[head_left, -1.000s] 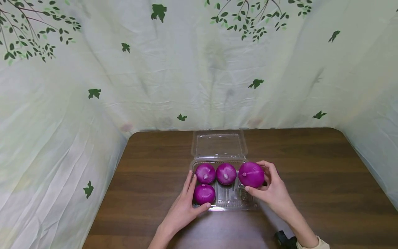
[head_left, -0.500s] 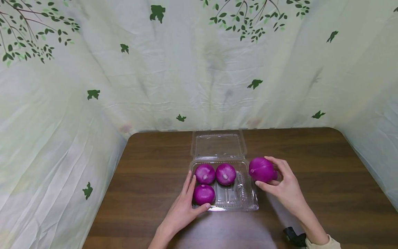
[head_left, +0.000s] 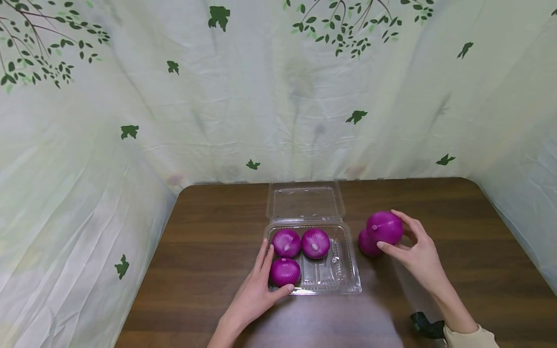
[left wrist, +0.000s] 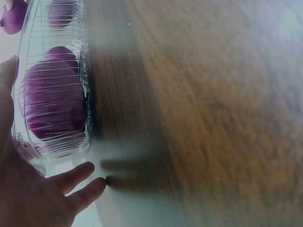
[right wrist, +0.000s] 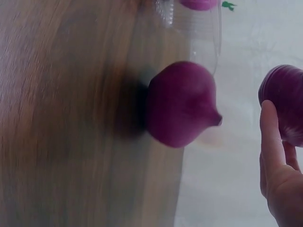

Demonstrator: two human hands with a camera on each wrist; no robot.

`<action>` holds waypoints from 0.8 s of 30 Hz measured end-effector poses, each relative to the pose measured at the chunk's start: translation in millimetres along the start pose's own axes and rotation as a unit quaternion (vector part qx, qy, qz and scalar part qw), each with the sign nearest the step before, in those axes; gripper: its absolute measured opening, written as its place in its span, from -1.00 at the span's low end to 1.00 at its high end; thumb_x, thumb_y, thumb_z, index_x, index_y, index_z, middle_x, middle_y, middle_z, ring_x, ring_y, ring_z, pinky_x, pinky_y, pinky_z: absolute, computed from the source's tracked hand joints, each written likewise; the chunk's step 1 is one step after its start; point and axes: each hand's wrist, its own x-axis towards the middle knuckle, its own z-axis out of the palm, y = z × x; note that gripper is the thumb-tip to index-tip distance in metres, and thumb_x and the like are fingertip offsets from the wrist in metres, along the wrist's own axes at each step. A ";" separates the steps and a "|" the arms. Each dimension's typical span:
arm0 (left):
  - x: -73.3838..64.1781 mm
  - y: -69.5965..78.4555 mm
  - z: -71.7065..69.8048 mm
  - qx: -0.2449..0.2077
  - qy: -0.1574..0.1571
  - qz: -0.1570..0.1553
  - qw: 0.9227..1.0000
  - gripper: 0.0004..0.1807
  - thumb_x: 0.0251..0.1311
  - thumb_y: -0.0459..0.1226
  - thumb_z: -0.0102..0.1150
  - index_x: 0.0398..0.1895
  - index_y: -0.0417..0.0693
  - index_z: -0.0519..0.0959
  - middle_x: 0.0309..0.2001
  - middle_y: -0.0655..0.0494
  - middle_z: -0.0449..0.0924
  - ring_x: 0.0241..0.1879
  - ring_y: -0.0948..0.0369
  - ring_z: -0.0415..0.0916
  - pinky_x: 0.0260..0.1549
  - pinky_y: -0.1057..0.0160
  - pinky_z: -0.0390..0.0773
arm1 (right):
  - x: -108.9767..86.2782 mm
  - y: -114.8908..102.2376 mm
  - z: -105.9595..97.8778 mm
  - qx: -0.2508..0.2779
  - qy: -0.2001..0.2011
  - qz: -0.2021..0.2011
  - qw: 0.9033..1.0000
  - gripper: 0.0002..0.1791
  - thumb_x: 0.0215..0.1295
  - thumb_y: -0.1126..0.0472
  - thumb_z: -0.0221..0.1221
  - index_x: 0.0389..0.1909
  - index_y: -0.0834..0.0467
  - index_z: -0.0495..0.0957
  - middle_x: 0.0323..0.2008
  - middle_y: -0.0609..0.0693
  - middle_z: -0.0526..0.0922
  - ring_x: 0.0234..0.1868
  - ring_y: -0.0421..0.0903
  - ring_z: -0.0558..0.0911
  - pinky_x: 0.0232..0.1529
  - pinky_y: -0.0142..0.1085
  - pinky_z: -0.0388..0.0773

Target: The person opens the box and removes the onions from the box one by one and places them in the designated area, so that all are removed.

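Observation:
A clear plastic clamshell box [head_left: 341, 285] lies with its lid folded back, three purple onions in it: two at the back [head_left: 286, 243] [head_left: 315, 243], one at front left [head_left: 285, 272]. My left hand [head_left: 256, 292] rests at the box's front left corner, fingers fairly straight along its left side, thumb at the front edge. To the right of the box, my right hand [head_left: 422, 258] holds another purple onion [head_left: 385, 227] between thumb and fingers, raised off the table. Beneath it, partly hidden in the head view, another onion [right wrist: 182, 104] sits on the table.
The clear lid [head_left: 306, 203] lies flat behind the box, near the far edge of the brown wooden table [head_left: 209, 232]. A pale leaf-printed cloth [head_left: 278, 121] hangs behind and at the sides. A black strap piece [head_left: 426, 326] shows by the right wrist.
My right hand has carried its onion rightward from above the box's right side to over the table, bringing the onion beneath into view. The left hand has stayed in place.

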 end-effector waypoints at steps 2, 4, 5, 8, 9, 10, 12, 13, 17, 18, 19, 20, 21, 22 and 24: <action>0.0 0.0 -0.2 0.001 0.000 0.000 1.000 0.18 0.06 0.25 0.32 0.60 0.11 -0.13 0.58 0.30 -0.45 0.33 -0.17 0.24 0.10 -0.24 0.40 | 1.4 3.6 -3.3 -0.005 0.010 0.003 1.000 -0.14 0.10 0.20 0.46 0.42 -0.03 0.27 0.18 -0.05 0.38 0.04 -0.22 0.47 -0.16 -0.53 0.54; 0.0 0.2 -0.5 0.001 -0.001 -0.001 1.000 0.18 0.06 0.24 0.32 0.60 0.11 -0.13 0.58 0.30 -0.46 0.33 -0.18 0.24 0.10 -0.25 0.40 | 3.0 7.4 -6.2 -0.004 0.017 0.003 1.000 -0.12 0.11 0.22 0.45 0.43 0.01 0.22 0.18 -0.02 0.39 0.02 -0.22 0.49 -0.18 -0.51 0.54; 0.0 0.2 -0.6 0.001 -0.001 -0.001 1.000 0.18 0.06 0.24 0.32 0.60 0.11 -0.13 0.58 0.30 -0.46 0.33 -0.18 0.24 0.10 -0.25 0.40 | 4.2 9.3 -7.5 -0.002 0.021 0.004 1.000 -0.11 0.12 0.23 0.45 0.43 0.04 0.20 0.17 0.01 0.39 0.01 -0.23 0.50 -0.18 -0.51 0.54; 0.1 0.1 -0.5 0.000 -0.003 -0.003 1.000 0.18 0.06 0.24 0.32 0.60 0.09 -0.12 0.58 0.31 -0.47 0.34 -0.17 0.23 0.10 -0.25 0.40 | 7.2 15.2 -11.3 0.010 0.030 0.014 0.999 -0.13 0.14 0.25 0.43 0.41 0.10 0.15 0.18 0.03 0.38 0.04 -0.27 0.48 -0.14 -0.54 0.52; 0.2 0.0 -0.5 0.000 -0.003 -0.003 1.000 0.18 0.06 0.24 0.32 0.60 0.09 -0.12 0.58 0.31 -0.47 0.34 -0.17 0.23 0.11 -0.25 0.40 | 8.1 16.8 -12.2 0.019 0.035 0.017 0.999 -0.15 0.14 0.26 0.42 0.38 0.11 0.16 0.18 0.03 0.39 0.05 -0.29 0.48 -0.11 -0.56 0.51; 0.2 0.0 -0.4 0.000 -0.003 -0.003 1.000 0.18 0.06 0.24 0.32 0.60 0.08 -0.12 0.58 0.31 -0.47 0.34 -0.17 0.22 0.11 -0.25 0.40 | 8.9 18.0 -13.2 0.026 0.039 0.020 0.999 -0.17 0.15 0.27 0.42 0.36 0.13 0.17 0.16 0.02 0.40 0.05 -0.29 0.48 -0.09 -0.57 0.49; 0.3 -0.1 -0.3 0.000 -0.004 -0.003 1.000 0.18 0.06 0.24 0.32 0.60 0.08 -0.12 0.58 0.31 -0.46 0.35 -0.16 0.22 0.11 -0.24 0.40 | 10.1 20.0 -15.0 0.037 0.045 0.026 0.998 -0.23 0.16 0.27 0.41 0.32 0.14 0.20 0.14 0.00 0.42 0.05 -0.30 0.49 -0.07 -0.58 0.48; 0.2 0.0 -0.4 0.000 -0.004 -0.004 1.000 0.18 0.06 0.24 0.32 0.60 0.08 -0.12 0.58 0.31 -0.46 0.35 -0.16 0.22 0.11 -0.24 0.40 | 10.5 21.1 -16.0 0.041 0.047 0.028 0.998 -0.25 0.17 0.27 0.40 0.31 0.13 0.21 0.13 -0.03 0.44 0.04 -0.31 0.49 -0.07 -0.58 0.48; 0.0 0.2 -0.5 -0.001 -0.005 -0.003 1.000 0.18 0.06 0.23 0.33 0.60 0.07 -0.12 0.58 0.31 -0.46 0.36 -0.15 0.21 0.12 -0.23 0.40 | 12.8 28.3 -21.2 0.066 0.047 0.045 0.996 -0.31 0.19 0.26 0.38 0.29 0.10 0.27 0.08 -0.13 0.48 0.02 -0.32 0.51 -0.11 -0.58 0.50; 0.1 0.3 -0.6 -0.002 -0.004 -0.003 1.000 0.18 0.06 0.23 0.33 0.60 0.07 -0.12 0.58 0.31 -0.46 0.36 -0.14 0.20 0.12 -0.23 0.39 | 13.3 31.5 -22.9 0.082 0.045 0.050 0.994 -0.32 0.20 0.27 0.38 0.28 0.08 0.27 0.07 -0.15 0.49 0.01 -0.32 0.51 -0.13 -0.58 0.51; 0.1 0.5 -0.7 -0.002 -0.005 -0.004 1.000 0.18 0.06 0.23 0.33 0.60 0.07 -0.12 0.58 0.31 -0.46 0.36 -0.14 0.20 0.12 -0.23 0.39 | 13.6 34.4 -24.5 0.103 0.045 0.056 0.992 -0.34 0.21 0.28 0.37 0.28 0.07 0.28 0.06 -0.16 0.49 0.00 -0.32 0.52 -0.14 -0.56 0.52; 0.2 0.7 -0.8 -0.001 -0.005 -0.003 1.000 0.18 0.06 0.23 0.33 0.60 0.07 -0.12 0.58 0.30 -0.46 0.36 -0.14 0.20 0.13 -0.23 0.39 | 13.9 37.5 -26.0 0.132 0.043 0.061 0.988 -0.35 0.21 0.30 0.36 0.27 0.07 0.29 0.06 -0.16 0.50 -0.01 -0.31 0.54 -0.15 -0.53 0.55; 0.3 0.9 -0.8 -0.002 -0.005 -0.004 1.000 0.18 0.06 0.23 0.33 0.60 0.07 -0.12 0.58 0.30 -0.46 0.36 -0.14 0.20 0.13 -0.23 0.39 | 14.0 40.7 -27.4 0.162 0.042 0.066 0.984 -0.36 0.22 0.33 0.35 0.26 0.06 0.29 0.05 -0.15 0.51 -0.02 -0.31 0.56 -0.16 -0.49 0.57; 0.4 1.2 -0.9 -0.001 -0.006 -0.004 1.000 0.18 0.06 0.23 0.33 0.60 0.07 -0.12 0.58 0.30 -0.46 0.36 -0.14 0.20 0.12 -0.23 0.39 | 14.1 44.0 -28.8 0.196 0.041 0.071 0.977 -0.37 0.22 0.37 0.33 0.25 0.07 0.29 0.05 -0.13 0.51 -0.03 -0.29 0.58 -0.17 -0.45 0.59; 0.6 1.7 -1.1 0.001 -0.005 -0.003 1.000 0.18 0.06 0.24 0.33 0.60 0.07 -0.12 0.58 0.30 -0.46 0.36 -0.15 0.21 0.12 -0.24 0.39 | 13.9 50.6 -30.7 0.253 0.045 0.079 0.963 -0.37 0.22 0.44 0.30 0.24 0.09 0.28 0.04 -0.08 0.51 -0.06 -0.26 0.61 -0.18 -0.36 0.62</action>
